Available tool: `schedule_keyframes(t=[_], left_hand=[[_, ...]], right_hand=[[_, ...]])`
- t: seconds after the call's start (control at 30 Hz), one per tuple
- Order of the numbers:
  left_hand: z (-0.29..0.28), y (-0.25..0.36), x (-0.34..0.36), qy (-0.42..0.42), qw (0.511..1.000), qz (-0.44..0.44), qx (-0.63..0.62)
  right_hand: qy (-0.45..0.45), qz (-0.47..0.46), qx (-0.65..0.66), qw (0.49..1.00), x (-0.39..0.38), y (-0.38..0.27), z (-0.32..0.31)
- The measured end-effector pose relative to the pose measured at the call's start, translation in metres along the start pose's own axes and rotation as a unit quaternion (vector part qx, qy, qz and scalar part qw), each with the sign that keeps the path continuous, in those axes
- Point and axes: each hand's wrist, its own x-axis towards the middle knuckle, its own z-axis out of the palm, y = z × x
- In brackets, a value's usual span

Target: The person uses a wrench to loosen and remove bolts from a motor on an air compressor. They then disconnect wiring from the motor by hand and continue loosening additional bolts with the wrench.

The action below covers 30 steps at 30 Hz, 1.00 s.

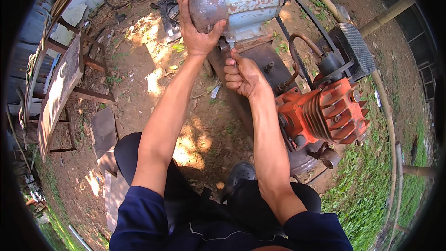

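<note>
My left hand [197, 36] lies spread against the rusty rounded end cover [204, 1] of an electric motor, its thumb and fingers apart on the metal. The motor body [253, 0] is pale blue with flaking paint. My right hand [244, 75] is closed round a wrench [231, 40], whose silvery open-ended head shows above the fist, by the motor's foot. The rest of the wrench is hidden by my fingers. Whether its jaws sit on a bolt I cannot tell. Below the motor runs a dark metal base [260, 58].
An orange finned compressor head [325, 114] with a mesh-covered box [355, 49] and a curved copper-coloured pipe [297, 42] stands to the right. A black belt [309, 11] runs behind. A wooden board on a metal frame [62, 93] leans at left. Bamboo poles [385, 107] edge the right side.
</note>
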Motion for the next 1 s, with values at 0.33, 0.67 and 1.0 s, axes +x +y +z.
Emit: schedule_keyframes(t=[0.33,0.67,1.0], left_hand=[[-0.036,0.031,0.021,-0.13,0.984,-0.027,0.119],[-0.071,0.046,0.032,-0.25,0.958,-0.136,0.036],[-0.088,0.038,0.026,-0.284,0.936,-0.205,-0.029]], right_hand=[[0.101,-0.106,-0.073,0.987,-0.003,0.006,0.004],[0.155,-0.248,0.178,0.94,0.034,0.063,0.085],[0.069,-0.334,0.235,0.91,0.085,0.079,0.076]])
